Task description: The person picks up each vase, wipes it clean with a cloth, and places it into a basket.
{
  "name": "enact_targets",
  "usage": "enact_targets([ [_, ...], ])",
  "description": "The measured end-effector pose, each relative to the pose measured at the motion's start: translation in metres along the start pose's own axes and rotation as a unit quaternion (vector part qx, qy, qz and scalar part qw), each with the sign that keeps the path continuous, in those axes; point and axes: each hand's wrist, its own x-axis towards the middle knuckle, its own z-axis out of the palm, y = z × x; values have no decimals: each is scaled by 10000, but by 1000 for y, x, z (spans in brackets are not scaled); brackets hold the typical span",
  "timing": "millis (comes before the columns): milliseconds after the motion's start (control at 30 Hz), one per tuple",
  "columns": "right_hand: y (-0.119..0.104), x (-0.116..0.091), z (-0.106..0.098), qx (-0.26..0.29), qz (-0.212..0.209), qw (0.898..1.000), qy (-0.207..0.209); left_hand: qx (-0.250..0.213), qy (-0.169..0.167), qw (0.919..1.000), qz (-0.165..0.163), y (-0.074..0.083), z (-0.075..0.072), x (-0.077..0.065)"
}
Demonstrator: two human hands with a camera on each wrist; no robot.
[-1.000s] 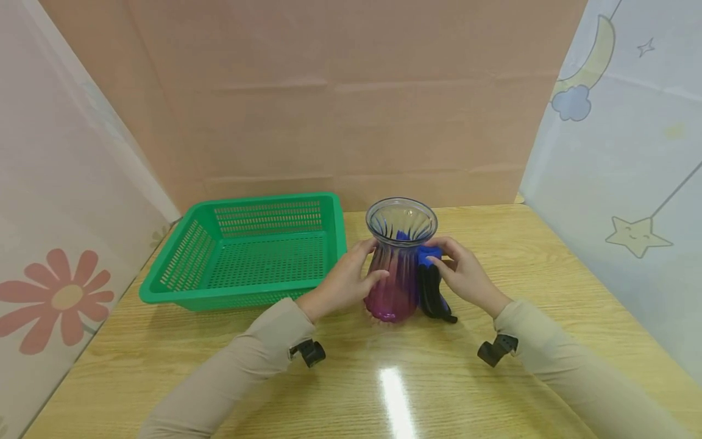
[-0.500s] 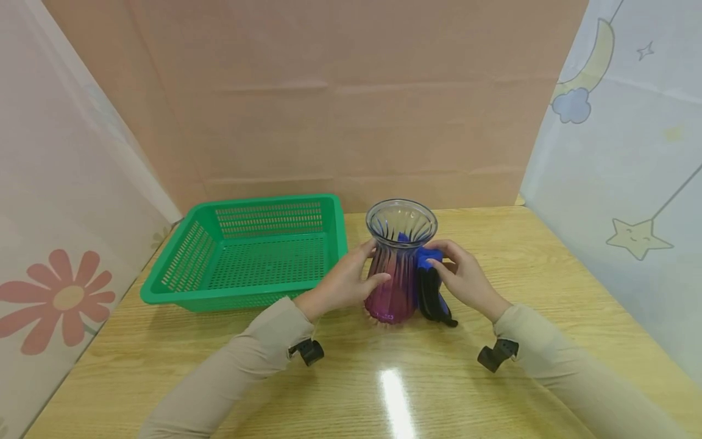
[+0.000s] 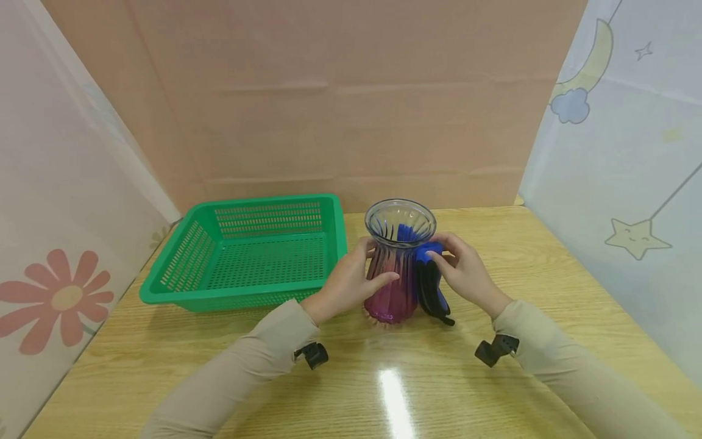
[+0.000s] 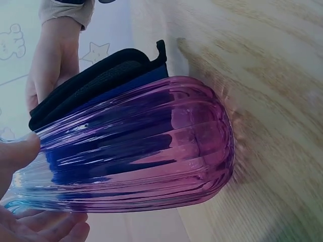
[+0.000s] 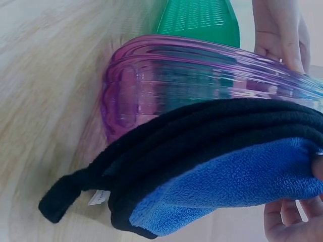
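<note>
Passing the green basket [image 3: 236,291], at nine o'clock from the glass vase [image 3: 403,262], meeting the left hand [image 3: 345,283], curved round that vase, upright on the wooden table [image 3: 351,378]. Swinging to three o'clock, finding the right hand [image 3: 466,271], pinching the blue cloth [image 3: 429,280] against the vase. Judging progress: apparently mid-job, neither thing yet let go. Catching a white label [image 5: 99,197] beside the black loop [image 5: 59,199] from the right wrist; not visible from the head.

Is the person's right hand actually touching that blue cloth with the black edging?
Touching. The head view shows it: the right hand pinches the upper end of the blue cloth, with no gap between them.
</note>
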Motion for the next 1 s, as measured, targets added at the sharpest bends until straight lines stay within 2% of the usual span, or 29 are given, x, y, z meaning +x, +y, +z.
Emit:
enact_targets([
  [400, -15, 9, -6, 172, 1, 9997, 191, -7, -106, 9998, -173, 1, -3, 0],
  [700, -20, 12, -11, 363, -196, 9984, 388, 175, 80, 9997, -168, 3, -5, 0],
  [1000, -21, 15, -15, 710, -347, 9952, 575, 412, 229, 9989, 9, 3, -5, 0],
])
